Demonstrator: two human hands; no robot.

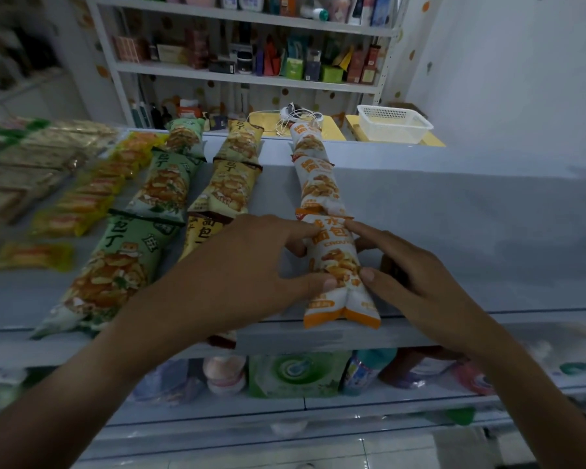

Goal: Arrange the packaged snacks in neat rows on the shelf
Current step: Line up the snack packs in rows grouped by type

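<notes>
On the pale grey shelf (454, 238) lie three rows of crouton bags running away from me. The nearest white-and-orange bag (335, 262) sits at the shelf's front edge. My left hand (237, 269) pinches its left side between thumb and fingers, and my right hand (410, 272) pinches its right side the same way. Behind it lie two more white-and-orange bags (318, 184). A row of yellow bags (230, 187) runs under my left hand, and a row of green bags (115, 269) lies further left.
Small yellow packets (82, 204) and flat wrapped packs (21, 164) fill the shelf's left part. A white basket (393, 123) and a tangled cable (295, 116) rest on a yellow table behind. Bottles and packs (295, 370) stand on the lower shelf. A white rack of boxes rises at the back.
</notes>
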